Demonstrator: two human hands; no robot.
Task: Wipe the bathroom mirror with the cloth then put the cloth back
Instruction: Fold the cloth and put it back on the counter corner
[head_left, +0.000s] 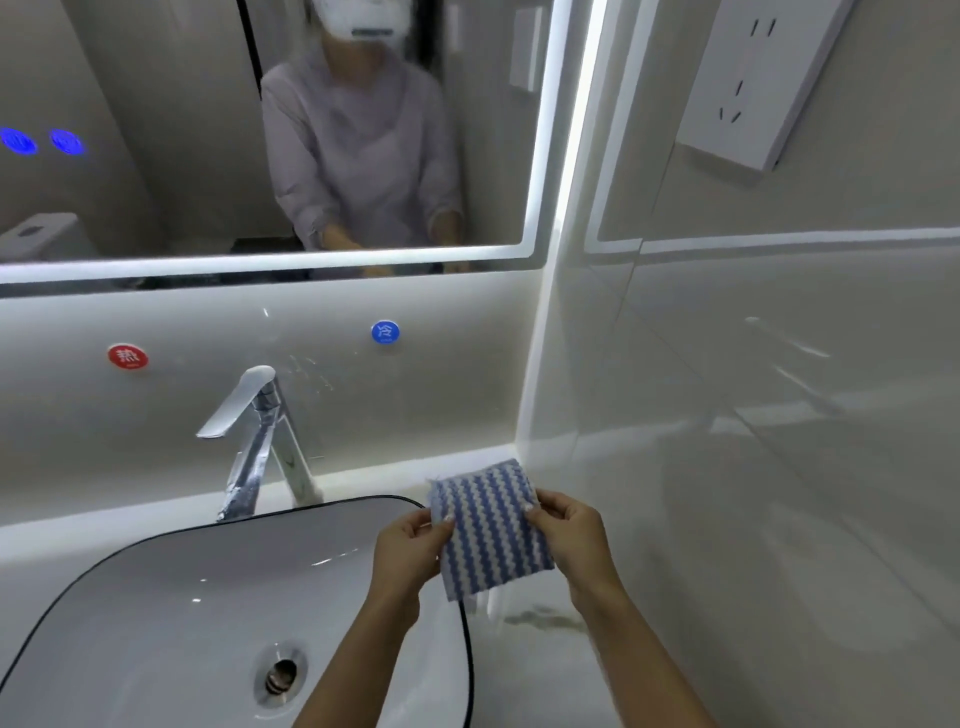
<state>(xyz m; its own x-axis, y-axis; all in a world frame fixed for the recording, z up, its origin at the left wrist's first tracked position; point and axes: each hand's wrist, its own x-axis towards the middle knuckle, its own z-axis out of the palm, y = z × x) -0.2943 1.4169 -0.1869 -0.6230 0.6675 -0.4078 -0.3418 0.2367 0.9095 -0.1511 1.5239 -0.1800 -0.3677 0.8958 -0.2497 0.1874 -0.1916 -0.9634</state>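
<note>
Both hands on the cloth. Left hand (410, 545) grips the cloth's (491, 530) left edge, thumb on top and fingers curled under; right hand (571, 530) pinches the right edge the same way. I see the cloth held flat and taut between them, blue and white wavy stripes facing the camera, with a bit of white fabric hanging below its lower edge. It sits over the pale countertop (545, 670), just right of the basin (156, 543), near the wall corner; I can't tell whether it touches the counter. The basin is white with a thin dark rim, its drain (281, 675) toward the near side. A chrome faucet (260, 431) stands behind it, lever pointing left. On the backsplash there is a red round sticker (128, 356) left of the faucet and a blue round sticker (385, 332) to its right. Above that is the mirror (156, 197), well apart from the cloth, with a lit border strip and two blue glowing icons (41, 141) at its left. A white socket plate (753, 78) is on the right wall.
</note>
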